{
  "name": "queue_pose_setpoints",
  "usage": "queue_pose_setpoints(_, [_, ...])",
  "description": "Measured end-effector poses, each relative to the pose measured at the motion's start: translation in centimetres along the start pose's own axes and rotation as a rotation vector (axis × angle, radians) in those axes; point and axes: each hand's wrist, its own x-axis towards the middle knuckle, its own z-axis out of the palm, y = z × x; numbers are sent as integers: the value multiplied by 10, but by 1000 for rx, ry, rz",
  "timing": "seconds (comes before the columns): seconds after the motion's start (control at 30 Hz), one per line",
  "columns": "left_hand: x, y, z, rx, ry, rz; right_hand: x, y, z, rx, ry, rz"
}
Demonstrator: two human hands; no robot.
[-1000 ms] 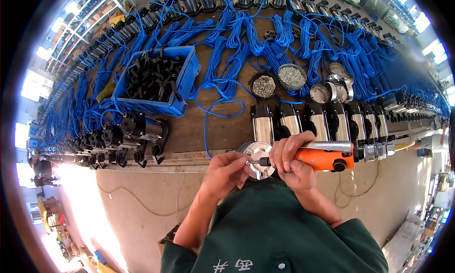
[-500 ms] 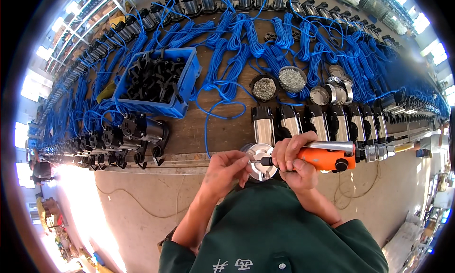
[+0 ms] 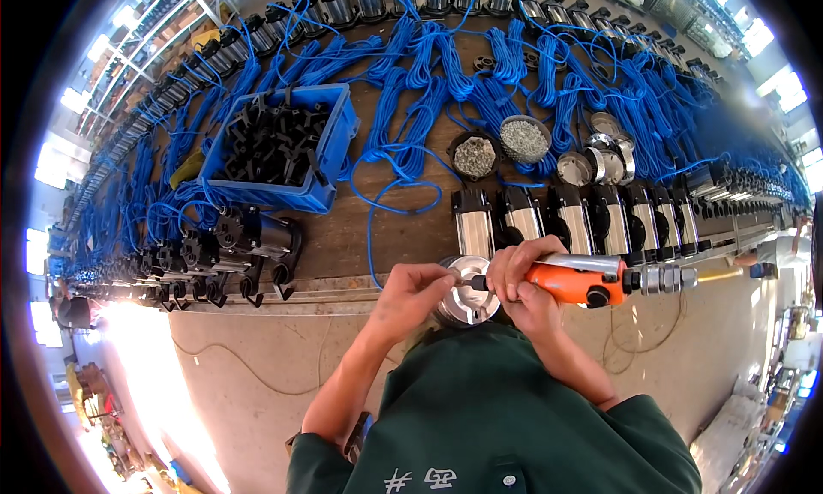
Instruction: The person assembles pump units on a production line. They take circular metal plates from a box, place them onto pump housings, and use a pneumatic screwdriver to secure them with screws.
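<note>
An orange air screwdriver (image 3: 573, 282) with a silver lever lies sideways in my right hand (image 3: 525, 288), whose fingers wrap round its front end. The tool's bit points left. At the bit's tip, my left hand (image 3: 410, 301) pinches with thumb and forefinger; whatever is between them is too small to make out. Just below the bit and between my hands, a round silver metal housing (image 3: 468, 309) with an open, ribbed top stands at the bench's front edge.
Silver pump bodies (image 3: 476, 224) stand in a row behind my right hand. Beyond them are two bowls of small metal parts (image 3: 525, 140) and metal rings (image 3: 574, 168). A blue crate (image 3: 330, 151) holds black parts. Blue cable coils (image 3: 420, 125) spread over the bench (image 3: 343, 250). A hose trails right.
The screwdriver and my right hand have shifted slightly left. My left fingers have closed in round the bit's tip. At the far right, another person has come into view.
</note>
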Motion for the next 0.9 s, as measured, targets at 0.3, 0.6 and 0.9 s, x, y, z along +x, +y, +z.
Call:
queue_pose_setpoints(0.3, [-7, -2, -3, -566, 229, 118, 5, -9, -18, -62, 124, -142])
queue_pose_setpoints(0.6, [3, 25, 27, -424, 124, -6, 24, -26, -3, 128, 84, -192])
queue_pose_setpoints(0.9, [8, 25, 35, -604, 39, 10, 25, -27, -6, 176, 60, -165])
